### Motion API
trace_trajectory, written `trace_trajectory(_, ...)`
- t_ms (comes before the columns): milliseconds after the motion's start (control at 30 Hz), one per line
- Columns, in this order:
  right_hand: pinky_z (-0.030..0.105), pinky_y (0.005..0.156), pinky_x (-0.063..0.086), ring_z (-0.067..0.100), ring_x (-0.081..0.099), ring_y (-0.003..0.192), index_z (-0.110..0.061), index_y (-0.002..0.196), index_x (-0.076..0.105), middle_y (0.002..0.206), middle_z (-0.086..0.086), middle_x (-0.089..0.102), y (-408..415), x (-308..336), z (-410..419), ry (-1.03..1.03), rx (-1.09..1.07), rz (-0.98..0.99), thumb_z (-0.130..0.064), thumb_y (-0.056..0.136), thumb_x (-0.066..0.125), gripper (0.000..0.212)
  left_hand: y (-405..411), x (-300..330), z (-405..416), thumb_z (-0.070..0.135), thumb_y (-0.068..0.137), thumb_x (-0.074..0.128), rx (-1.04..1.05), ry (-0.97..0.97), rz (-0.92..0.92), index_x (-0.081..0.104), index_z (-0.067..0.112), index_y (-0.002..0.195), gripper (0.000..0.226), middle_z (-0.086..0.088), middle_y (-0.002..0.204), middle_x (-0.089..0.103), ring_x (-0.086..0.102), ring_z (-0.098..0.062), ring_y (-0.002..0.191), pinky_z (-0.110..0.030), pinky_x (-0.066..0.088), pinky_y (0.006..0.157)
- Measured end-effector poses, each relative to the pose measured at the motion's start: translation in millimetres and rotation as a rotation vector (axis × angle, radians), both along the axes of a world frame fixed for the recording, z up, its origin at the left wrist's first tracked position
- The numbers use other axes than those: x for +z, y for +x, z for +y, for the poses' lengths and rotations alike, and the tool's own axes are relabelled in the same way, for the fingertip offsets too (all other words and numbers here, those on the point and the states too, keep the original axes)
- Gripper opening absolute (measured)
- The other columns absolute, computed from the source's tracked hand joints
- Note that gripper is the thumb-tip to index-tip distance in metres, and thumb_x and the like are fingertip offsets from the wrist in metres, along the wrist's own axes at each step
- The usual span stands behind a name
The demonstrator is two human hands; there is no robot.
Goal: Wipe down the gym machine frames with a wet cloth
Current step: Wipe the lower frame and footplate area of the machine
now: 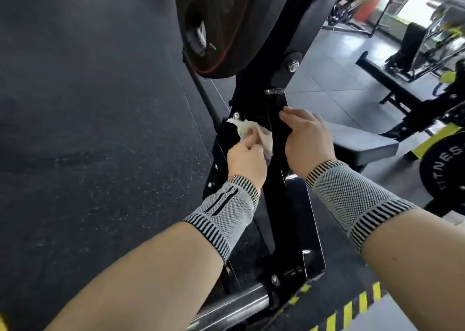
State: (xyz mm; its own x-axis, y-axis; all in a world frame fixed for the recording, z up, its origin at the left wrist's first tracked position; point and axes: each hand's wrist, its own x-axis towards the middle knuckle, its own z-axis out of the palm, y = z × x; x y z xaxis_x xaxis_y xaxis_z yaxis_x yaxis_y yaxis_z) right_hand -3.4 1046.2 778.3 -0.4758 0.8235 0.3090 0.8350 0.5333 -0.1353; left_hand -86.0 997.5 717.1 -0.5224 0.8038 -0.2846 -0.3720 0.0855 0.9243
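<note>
Both of my hands are on the machine in the one head view I have, looking down along my forearms. My left hand pinches a crumpled white wet cloth between thumb and curled fingers and presses it against the glossy black steel frame upright, just below a small silver bolt. My right hand wraps over the right edge of the same upright, fingers curled round it to steady myself. Each wrist wears a grey knitted wrist sleeve with black-striped cuffs.

Above the cloth hangs a large black weight plate with a thin red ring, and a big hex nut sits on the frame beside it. To the right lies a black padded bench on the dark rubber floor.

As for progress, I judge I am mid-wipe on this upright. The metal shines in places, but I cannot tell wet from plain gloss, so I cannot say how much is done. The lower bracket by the yellow-and-black hazard striping, the section above the cloth and the machines in the background look to be left.
</note>
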Motion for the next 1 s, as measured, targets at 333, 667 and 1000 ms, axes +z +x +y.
trace_trajectory(333, 0.016, 0.107, 0.021, 0.018, 0.040, 0.131, -0.018, 0.138, 0.050, 0.146, -0.005, 0.043, 12.0, -9.4, -25.1, -0.066, -0.086, -0.043, 0.004, 0.088, 0.042, 0.055, 14.6, -5.7, -14.4, 0.014, 0.102, 0.041, -0.108, 0.067, 0.375, 0.044, 0.021, 0.143, 0.042, 0.006, 0.148, 0.029, 0.031, 0.007, 0.120, 0.008, 0.018, 0.090)
trace_trajectory(667, 0.034, 0.106, 0.039, 0.020, 0.047, 0.126, -0.016, 0.127, 0.060, 0.137, -0.002, 0.052, 38.6, -31.4, -74.3, -0.136, -0.197, 0.049, 0.004, 0.088, 0.044, 0.047, 102.3, -79.5, -116.3, 0.008, 0.099, 0.040, -0.393, -0.131, 0.331, 0.038, 0.008, 0.143, 0.045, -0.007, 0.153, 0.031, 0.033, -0.019, 0.140, -0.022, 0.025, 0.114)
trace_trajectory(1000, 0.025, 0.076, 0.041, 0.023, 0.058, 0.092, -0.009, 0.100, 0.069, 0.113, 0.002, 0.056, 96.6, -45.3, -115.7, -0.129, -0.305, 0.046, -0.004, 0.088, 0.051, 0.022, 65.0, -45.7, -62.4, 0.015, 0.098, 0.048, -0.127, -0.194, 0.219, 0.051, 0.019, 0.126, 0.028, -0.004, 0.118, 0.056, 0.052, 0.001, 0.076, -0.006, 0.037, 0.060)
